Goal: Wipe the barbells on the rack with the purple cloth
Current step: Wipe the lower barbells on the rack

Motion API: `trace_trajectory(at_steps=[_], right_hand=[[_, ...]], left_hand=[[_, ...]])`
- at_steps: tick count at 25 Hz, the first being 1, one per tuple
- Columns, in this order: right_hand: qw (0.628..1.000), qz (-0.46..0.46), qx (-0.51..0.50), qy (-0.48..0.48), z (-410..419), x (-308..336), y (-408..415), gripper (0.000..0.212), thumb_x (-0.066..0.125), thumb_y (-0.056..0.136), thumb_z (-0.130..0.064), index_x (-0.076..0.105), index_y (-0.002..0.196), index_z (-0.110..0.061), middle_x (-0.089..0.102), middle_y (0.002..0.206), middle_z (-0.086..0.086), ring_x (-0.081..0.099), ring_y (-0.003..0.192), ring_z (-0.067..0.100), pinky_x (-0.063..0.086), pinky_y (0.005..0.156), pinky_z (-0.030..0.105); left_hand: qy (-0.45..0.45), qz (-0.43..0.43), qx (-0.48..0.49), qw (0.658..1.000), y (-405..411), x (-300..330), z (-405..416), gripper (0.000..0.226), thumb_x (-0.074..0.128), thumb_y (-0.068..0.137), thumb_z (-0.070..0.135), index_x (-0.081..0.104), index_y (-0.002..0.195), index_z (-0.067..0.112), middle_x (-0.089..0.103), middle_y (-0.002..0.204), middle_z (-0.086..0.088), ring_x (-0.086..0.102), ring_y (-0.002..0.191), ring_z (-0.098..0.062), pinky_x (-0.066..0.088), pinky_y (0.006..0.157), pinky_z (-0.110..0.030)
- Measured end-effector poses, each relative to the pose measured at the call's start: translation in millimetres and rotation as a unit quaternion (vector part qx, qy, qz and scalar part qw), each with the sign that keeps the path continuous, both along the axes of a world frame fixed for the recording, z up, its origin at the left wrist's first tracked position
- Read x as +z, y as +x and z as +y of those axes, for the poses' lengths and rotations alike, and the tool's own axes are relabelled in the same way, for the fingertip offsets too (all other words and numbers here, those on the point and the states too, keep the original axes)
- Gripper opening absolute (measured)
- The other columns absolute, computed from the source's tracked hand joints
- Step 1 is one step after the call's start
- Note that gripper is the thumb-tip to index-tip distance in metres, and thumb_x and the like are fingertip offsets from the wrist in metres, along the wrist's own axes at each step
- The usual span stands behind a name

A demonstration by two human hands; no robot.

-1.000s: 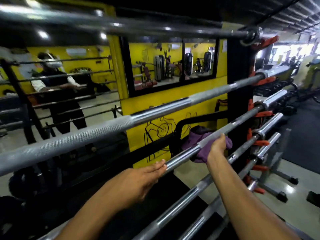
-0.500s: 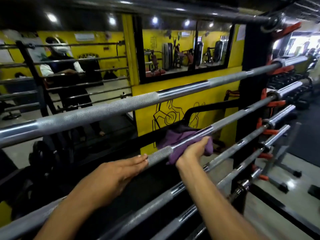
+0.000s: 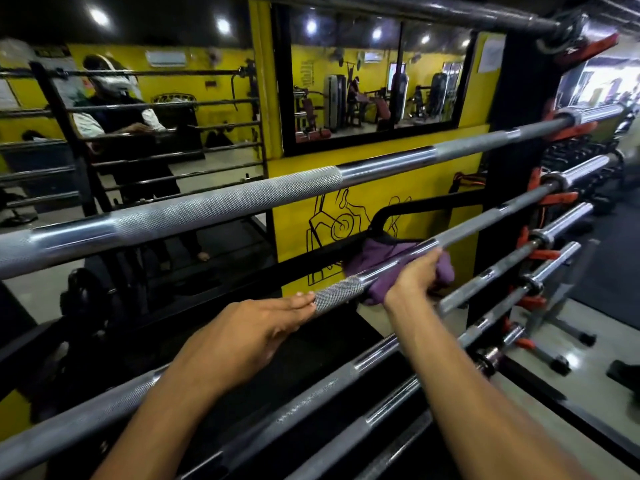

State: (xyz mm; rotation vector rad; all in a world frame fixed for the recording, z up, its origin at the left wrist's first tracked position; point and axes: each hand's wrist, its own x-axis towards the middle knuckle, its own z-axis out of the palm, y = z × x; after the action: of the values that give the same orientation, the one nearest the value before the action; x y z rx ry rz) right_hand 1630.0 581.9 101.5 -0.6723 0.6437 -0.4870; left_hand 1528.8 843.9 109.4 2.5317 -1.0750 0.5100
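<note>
While several steel barbells run across the view in tiers, the nearest ones (image 3: 311, 393) pass under both forearms, sloping up from lower left to upper right toward the black rack upright (image 3: 509, 188) with its orange hooks (image 3: 557, 197). Above them lies the barbell being wiped (image 3: 485, 221), its long axis on the same diagonal, its far sleeve resting on a hook at the right.

On that bar the left hand (image 3: 252, 334) lies with straight fingers, fingertips touching the knurled section; this grip is flat and clasps nothing. Just beyond it, toward the rack upright, the right hand (image 3: 414, 277) curls over the bar, its grip closed round the purple cloth (image 3: 381, 258). The cloth is bunched around the smooth part of the shaft, spilling out behind the bar and below the fingers, just right of the knurling.

Higher and farther, a thick barbell (image 3: 242, 202) crosses the whole frame on a flatter slope. Behind the rack stands a yellow wall (image 3: 298, 220) with a black line drawing, and a dark-framed mirror (image 3: 374, 88) showing gym machines. At left, a larger mirror reflects a person (image 3: 117, 123) behind the bars. Grey floor (image 3: 595, 382) spreads at lower right.
</note>
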Motion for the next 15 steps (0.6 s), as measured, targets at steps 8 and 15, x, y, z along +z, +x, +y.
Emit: trace_trajectory(at_steps=[8,15], right_hand=[[0.998,-0.027,-0.011,-0.048,-24.7,-28.7,31.6,0.066,0.036,0.090,-0.080,0.062,0.101,-0.021,0.069,0.098,0.002,0.068,0.091,0.027,0.052,0.073,0.025],[0.979,0.000,0.155,-0.135,31.2,-33.3,-35.9,0.074,0.038,0.091,-0.075,0.058,0.123,-0.011,0.066,0.122,0.008,0.064,0.108,0.028,0.049,0.105,0.046]], left_hand=[[0.028,0.005,0.028,0.999,-4.5,2.6,-4.5,0.048,0.052,0.099,0.017,0.051,0.141,0.040,0.040,0.147,0.030,0.041,0.135,0.006,0.046,0.109,-0.033],[0.046,0.018,0.036,0.998,-2.6,6.4,-4.1,0.061,0.067,0.093,0.012,0.050,0.141,0.044,0.037,0.147,0.033,0.042,0.136,0.004,0.045,0.109,-0.033]])
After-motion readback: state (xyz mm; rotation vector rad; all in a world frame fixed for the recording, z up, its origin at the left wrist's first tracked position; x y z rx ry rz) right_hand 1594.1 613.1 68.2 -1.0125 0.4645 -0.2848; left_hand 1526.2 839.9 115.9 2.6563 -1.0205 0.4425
